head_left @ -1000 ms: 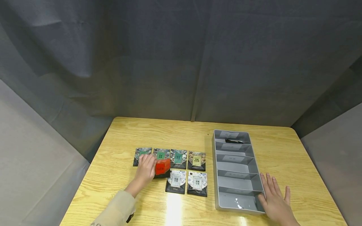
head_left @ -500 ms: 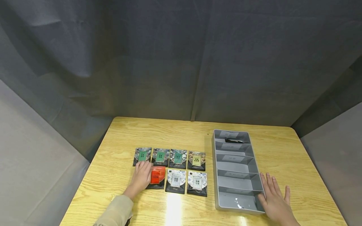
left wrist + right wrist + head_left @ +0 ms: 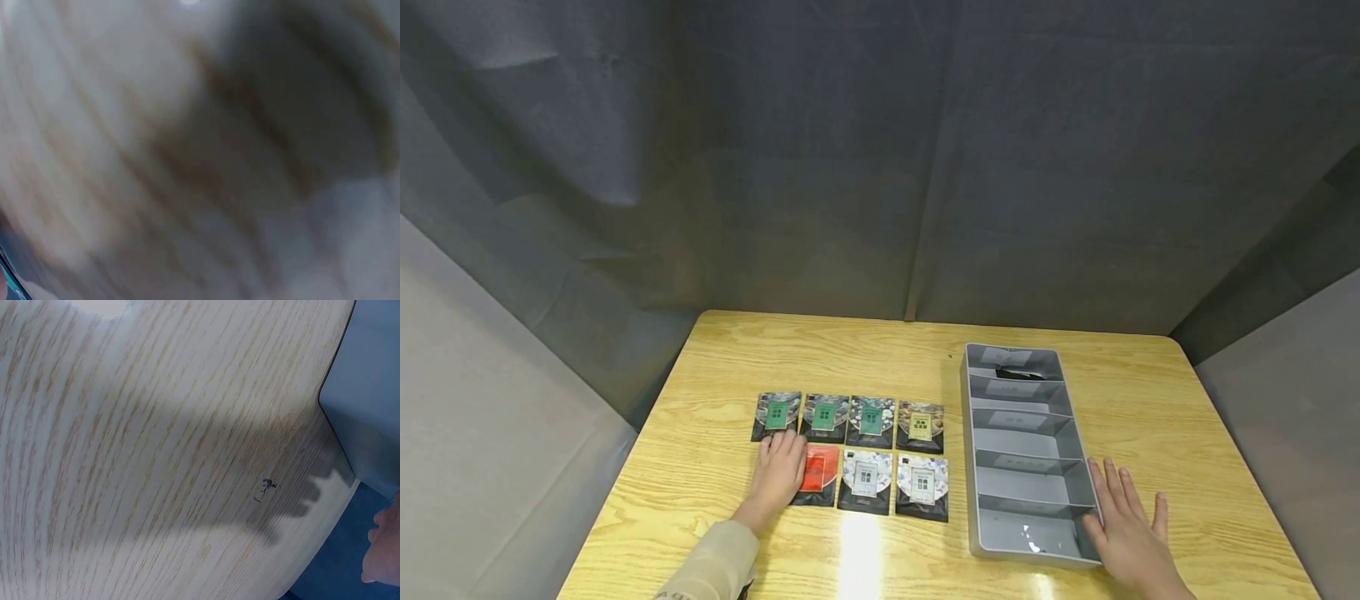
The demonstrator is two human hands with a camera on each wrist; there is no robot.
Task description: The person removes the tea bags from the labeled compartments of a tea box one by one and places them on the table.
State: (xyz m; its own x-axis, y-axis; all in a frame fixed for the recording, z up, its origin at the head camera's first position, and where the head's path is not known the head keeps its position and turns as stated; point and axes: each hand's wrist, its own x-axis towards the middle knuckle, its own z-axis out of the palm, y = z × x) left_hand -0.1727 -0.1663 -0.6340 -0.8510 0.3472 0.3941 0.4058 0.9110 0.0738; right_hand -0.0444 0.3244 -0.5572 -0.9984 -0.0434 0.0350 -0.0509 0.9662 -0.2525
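In the head view my left hand (image 3: 778, 468) rests on the left side of a red and black tea packet (image 3: 821, 479) that lies flat on the table. My fingers hide that packet's left edge and reach up to the lower border of a green-labelled packet (image 3: 777, 413). On the far right my right hand (image 3: 1126, 533) lies with fingers spread, its thumb against the lower right rim of a grey divided tray (image 3: 976, 500). Fingers (image 3: 382, 550) show at the right border of the right wrist view, near the tray. The left wrist view is blurred.
Two more green-labelled packets (image 3: 824, 417) and a yellow-labelled packet (image 3: 921, 427) continue the upper row. Two white packets (image 3: 865, 479) stand right of the red one. The tray's compartments bear labels; a dark packet (image 3: 1019, 374) is in the farthest. Grey curtains (image 3: 820, 208) hang behind the table.
My left hand has lowered the red packet from a tilt over the rows onto the table, left of the white packets. It has since shifted slightly towards me. My right hand stays put.
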